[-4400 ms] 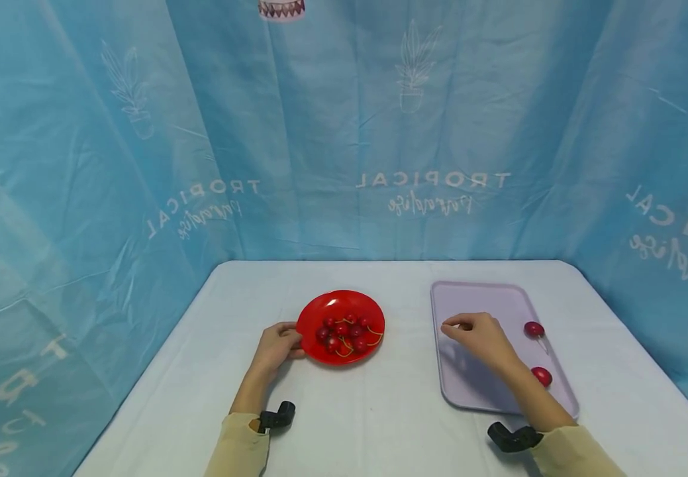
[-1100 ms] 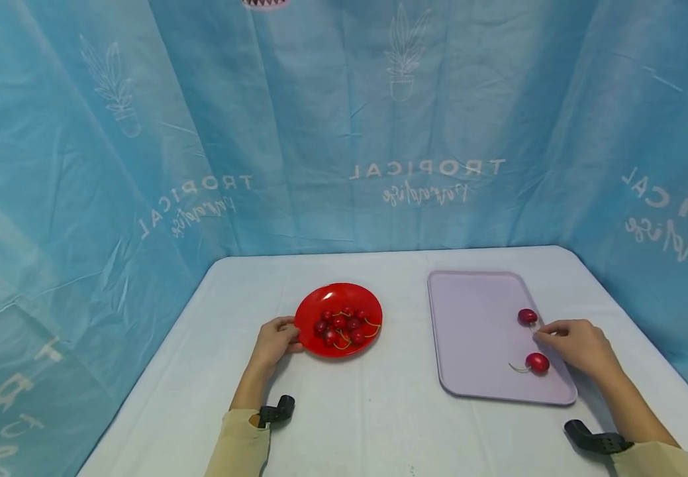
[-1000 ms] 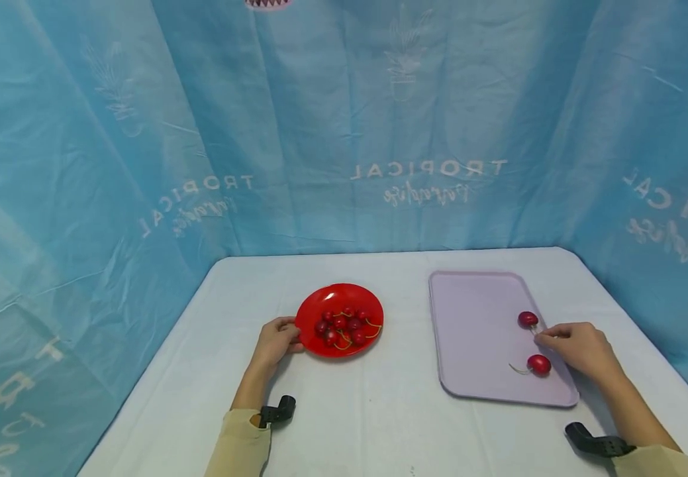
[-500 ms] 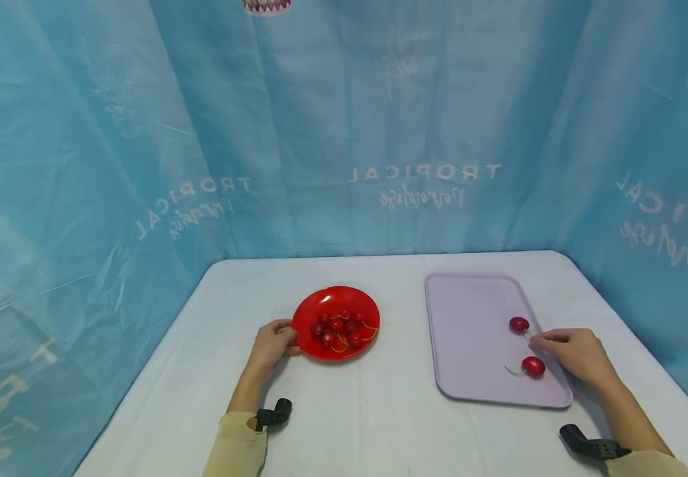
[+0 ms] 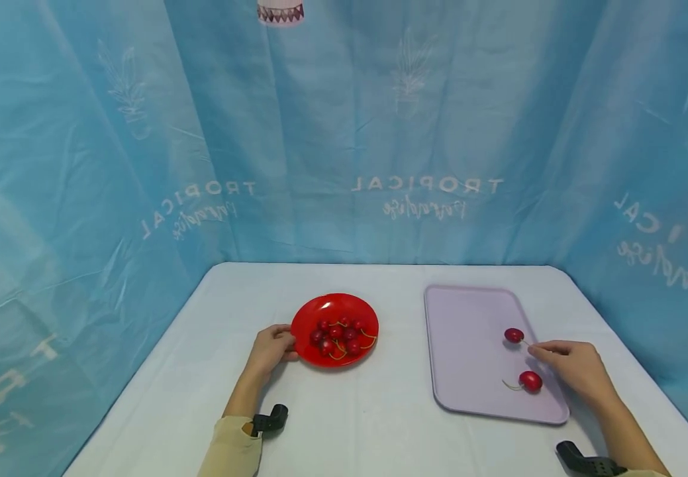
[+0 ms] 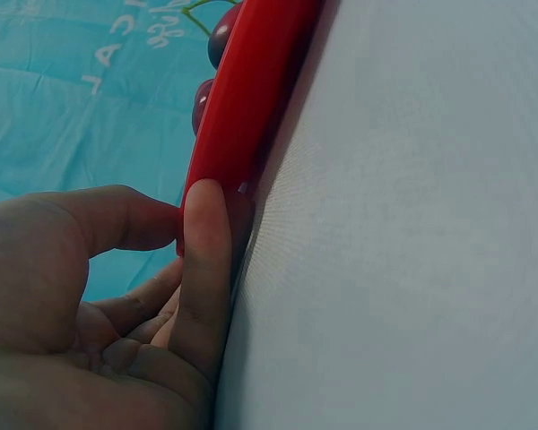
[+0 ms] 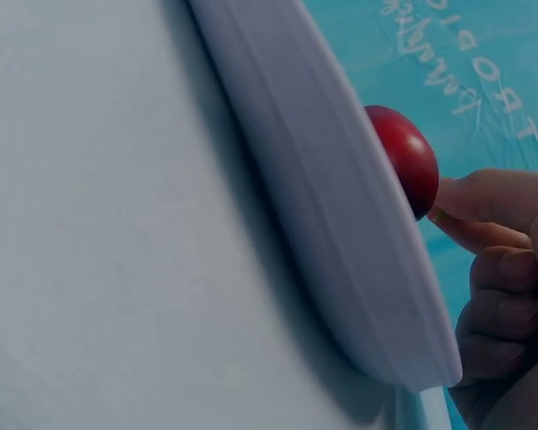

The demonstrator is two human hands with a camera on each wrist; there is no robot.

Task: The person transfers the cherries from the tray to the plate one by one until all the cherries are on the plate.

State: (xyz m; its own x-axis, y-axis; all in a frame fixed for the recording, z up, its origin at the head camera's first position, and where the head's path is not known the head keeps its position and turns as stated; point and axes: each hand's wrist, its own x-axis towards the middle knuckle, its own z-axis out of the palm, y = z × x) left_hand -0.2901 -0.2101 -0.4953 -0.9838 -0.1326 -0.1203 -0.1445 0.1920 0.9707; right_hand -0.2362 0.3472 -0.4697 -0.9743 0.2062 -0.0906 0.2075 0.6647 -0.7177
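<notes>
The far cherry is kept on the tray, its stem seemingly pinched by the right hand, barely moved since a second ago; the plate rim stays gripped by the left hand

light: even, soft, bright, diffuse from above; no hard highlights
shadows: faint, short, under the red plate and along the near edge of the tray
glare: small sheen on the plate's far rim, nothing blown out
head view: sharp mid-frame, wide-angle bend at the edges, backdrop print soft
left wrist view: plate rim close-up soft, skin darker in shade
right wrist view: tray edge blurred, cherry fairly crisp
</notes>
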